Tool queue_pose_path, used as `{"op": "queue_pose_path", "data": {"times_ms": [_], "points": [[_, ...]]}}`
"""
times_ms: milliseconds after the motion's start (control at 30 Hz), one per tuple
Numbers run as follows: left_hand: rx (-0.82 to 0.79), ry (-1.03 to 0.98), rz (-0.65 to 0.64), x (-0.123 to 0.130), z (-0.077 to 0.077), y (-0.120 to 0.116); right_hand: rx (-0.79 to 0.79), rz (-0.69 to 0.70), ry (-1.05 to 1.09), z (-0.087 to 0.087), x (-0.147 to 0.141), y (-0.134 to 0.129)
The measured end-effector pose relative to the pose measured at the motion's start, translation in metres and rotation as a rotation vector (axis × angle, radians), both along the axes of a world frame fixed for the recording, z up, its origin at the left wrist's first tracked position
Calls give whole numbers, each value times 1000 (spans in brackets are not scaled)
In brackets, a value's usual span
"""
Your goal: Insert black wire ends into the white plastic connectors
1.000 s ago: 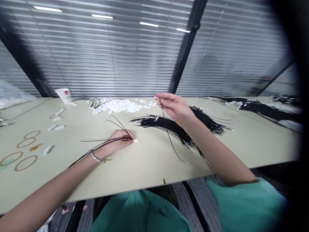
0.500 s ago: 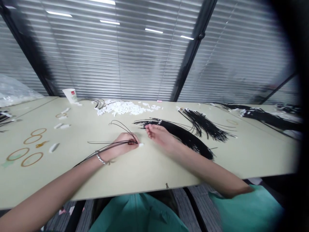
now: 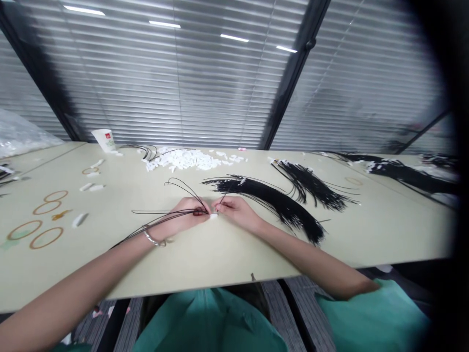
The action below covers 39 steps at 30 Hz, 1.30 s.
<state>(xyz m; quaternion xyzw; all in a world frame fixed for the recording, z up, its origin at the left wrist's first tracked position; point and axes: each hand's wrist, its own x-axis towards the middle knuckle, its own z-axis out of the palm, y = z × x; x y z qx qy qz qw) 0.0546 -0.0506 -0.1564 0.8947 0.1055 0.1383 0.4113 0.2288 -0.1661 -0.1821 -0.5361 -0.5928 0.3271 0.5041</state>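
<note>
My left hand point(image 3: 186, 215) is closed around several thin black wires point(image 3: 152, 212), whose free lengths fan out to the left over my wrist. A small white plastic piece point(image 3: 213, 215), like a connector housing, pokes out at its fingertips. Close beside it, my right hand point(image 3: 237, 209) pinches a thin black wire point(image 3: 223, 198) near the white piece. The fingertips of both hands almost meet; whether the wire enters the piece is too small to tell. Just behind my right hand lies a thick bundle of black wires point(image 3: 273, 195).
Loose white pieces point(image 3: 190, 159) are heaped at the back, near a paper cup point(image 3: 104, 140). A second wire bundle point(image 3: 315, 186) lies to the right, with more wires point(image 3: 410, 177) beyond. Rubber bands point(image 3: 47, 239) and a plastic bag point(image 3: 25, 132) are on the left.
My right hand has come left and down from the wire bundle to my left hand, bringing a wire in its fingers. My left hand keeps its hold on the wires.
</note>
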Motion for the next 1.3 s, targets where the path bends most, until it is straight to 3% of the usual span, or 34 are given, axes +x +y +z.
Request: {"op": "queue_pose_path", "data": {"times_ms": [300, 800, 1167, 1300], "points": [[-28, -20, -17, 0, -3, 0, 46, -42, -16, -6, -2, 2], [-4, 6, -16, 2, -1, 0, 188, -79, -347, 2, -5, -4], [41, -16, -18, 2, -5, 3, 65, -123, -265, 4, -11, -12], [63, -8, -15, 1, -4, 3, 21, -78, -77, 1, -9, -6]]}}
